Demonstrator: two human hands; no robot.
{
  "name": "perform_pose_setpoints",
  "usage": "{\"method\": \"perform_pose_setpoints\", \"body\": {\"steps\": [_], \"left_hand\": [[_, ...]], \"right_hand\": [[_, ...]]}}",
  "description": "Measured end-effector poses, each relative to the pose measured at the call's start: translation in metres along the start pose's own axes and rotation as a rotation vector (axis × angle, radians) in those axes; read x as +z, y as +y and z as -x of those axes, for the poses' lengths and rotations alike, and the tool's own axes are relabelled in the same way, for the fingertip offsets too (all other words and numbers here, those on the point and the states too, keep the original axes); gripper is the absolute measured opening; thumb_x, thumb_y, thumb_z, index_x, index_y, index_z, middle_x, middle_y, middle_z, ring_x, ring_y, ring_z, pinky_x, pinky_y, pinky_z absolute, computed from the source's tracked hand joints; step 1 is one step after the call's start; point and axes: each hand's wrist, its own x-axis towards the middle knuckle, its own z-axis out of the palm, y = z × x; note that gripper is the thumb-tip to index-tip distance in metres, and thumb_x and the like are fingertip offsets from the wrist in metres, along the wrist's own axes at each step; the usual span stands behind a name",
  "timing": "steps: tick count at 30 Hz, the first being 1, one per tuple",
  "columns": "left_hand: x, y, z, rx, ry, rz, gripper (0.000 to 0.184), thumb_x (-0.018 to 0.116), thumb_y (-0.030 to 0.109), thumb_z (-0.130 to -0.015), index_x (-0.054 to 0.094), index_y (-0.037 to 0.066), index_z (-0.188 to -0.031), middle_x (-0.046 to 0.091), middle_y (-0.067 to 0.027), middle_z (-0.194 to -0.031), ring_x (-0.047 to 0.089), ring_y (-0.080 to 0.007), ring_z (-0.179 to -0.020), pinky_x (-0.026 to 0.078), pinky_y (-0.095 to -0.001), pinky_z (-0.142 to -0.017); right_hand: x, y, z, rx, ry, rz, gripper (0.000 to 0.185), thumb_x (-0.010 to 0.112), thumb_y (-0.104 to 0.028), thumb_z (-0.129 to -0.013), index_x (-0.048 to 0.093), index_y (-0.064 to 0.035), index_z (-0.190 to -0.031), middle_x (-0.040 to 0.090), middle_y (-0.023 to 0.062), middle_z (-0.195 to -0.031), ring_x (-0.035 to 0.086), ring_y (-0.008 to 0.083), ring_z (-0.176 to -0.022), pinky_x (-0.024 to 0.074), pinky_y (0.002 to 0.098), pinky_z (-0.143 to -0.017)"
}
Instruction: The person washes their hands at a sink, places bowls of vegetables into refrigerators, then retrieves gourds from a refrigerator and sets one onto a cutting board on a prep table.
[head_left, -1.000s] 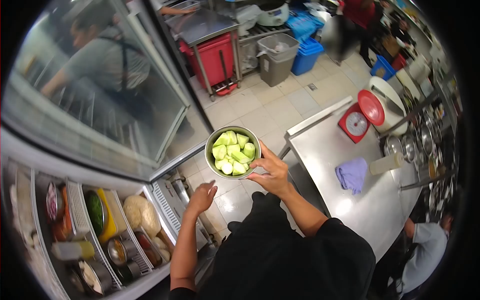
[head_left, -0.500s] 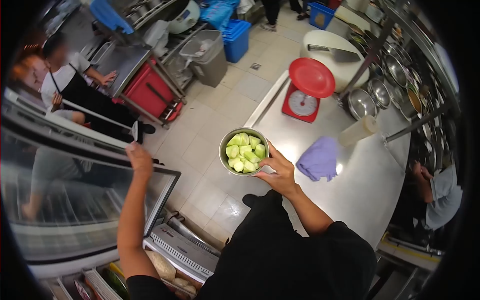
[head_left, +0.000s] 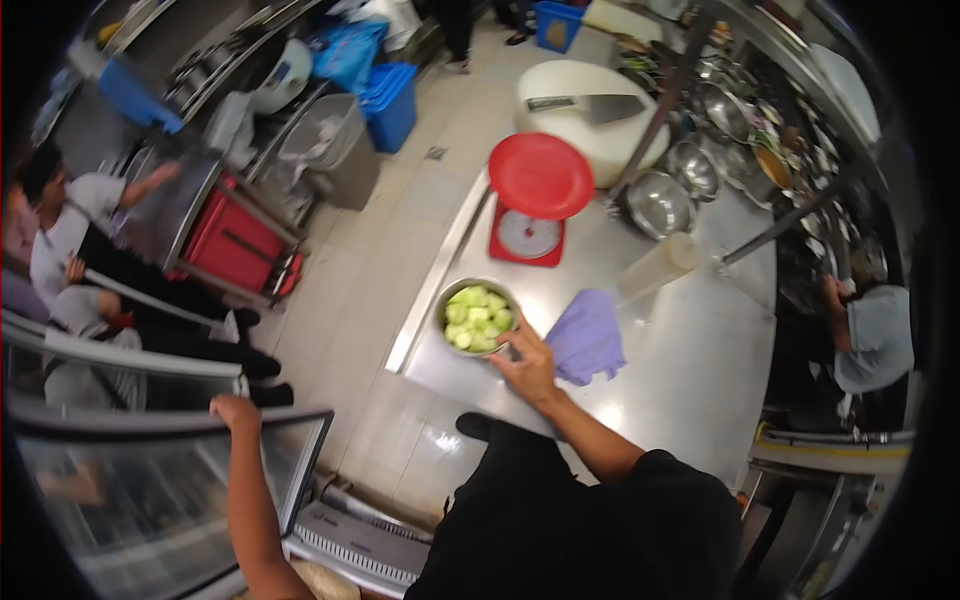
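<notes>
On my feed the metal bowl (head_left: pixel 441 322) of pale green chunks (head_left: pixel 475 317) sits at the fingertips of the right hand (head_left: pixel 528 368), just past it and to its left, over the near corner of the bench (head_left: pixel 690 380); I can't tell whether its base touches. That hand pinches the bowl's right side between thumb and fingers. I judge the wall stiff, the load moderate, the chunks firm but wet, so the rim could turn slippery; I'd hold the side wall low and keep it level. The left hand (head_left: pixel 237 410) meets the glass door's (head_left: pixel 180 465) edge; its grip I can't tell.
</notes>
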Motion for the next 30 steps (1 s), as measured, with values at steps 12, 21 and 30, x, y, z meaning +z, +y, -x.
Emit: {"method": "perform_pose_setpoints", "body": {"steps": [12,21,30], "left_hand": [[0.053,0.136,0.141,0.277,-0.405,0.424,0.033,0.059,0.025,-0.082,0.067,0.011,-0.112,0.063,-0.0117,-0.118,0.061,-0.0351,-0.106,0.046,-0.0599,-0.083],[0.136,0.19,0.293,-0.037,-0.648,0.601,0.036,0.053,0.026,-0.086,0.062,0.009,-0.117,0.053,-0.013,-0.122,0.049,-0.0319,-0.109,0.04,-0.0449,-0.071],[0.215,0.189,0.413,-0.11,-0.721,0.629,0.043,0.055,0.035,-0.085,0.06,0.008,-0.118,0.054,-0.0109,-0.119,0.047,-0.0253,-0.111,0.035,-0.0395,-0.083]], "right_hand": [[-0.033,-0.071,-0.026,0.125,-0.103,0.006,0.025,0.067,-0.002,-0.08,0.051,0.0003,-0.099,0.053,0.01,-0.082,0.052,0.0163,-0.067,0.0437,0.0287,-0.06],[0.067,-0.106,0.001,0.051,-0.675,-0.45,0.013,0.066,-0.002,-0.08,0.056,0.0008,-0.088,0.049,0.0008,-0.059,0.046,0.0057,-0.054,0.0404,0.022,-0.051],[0.132,-0.144,0.009,-0.06,-1.159,-0.387,0.014,0.069,-0.005,-0.079,0.062,0.0015,-0.089,0.052,-0.0007,-0.062,0.046,0.0045,-0.057,0.041,0.0207,-0.053]]}}
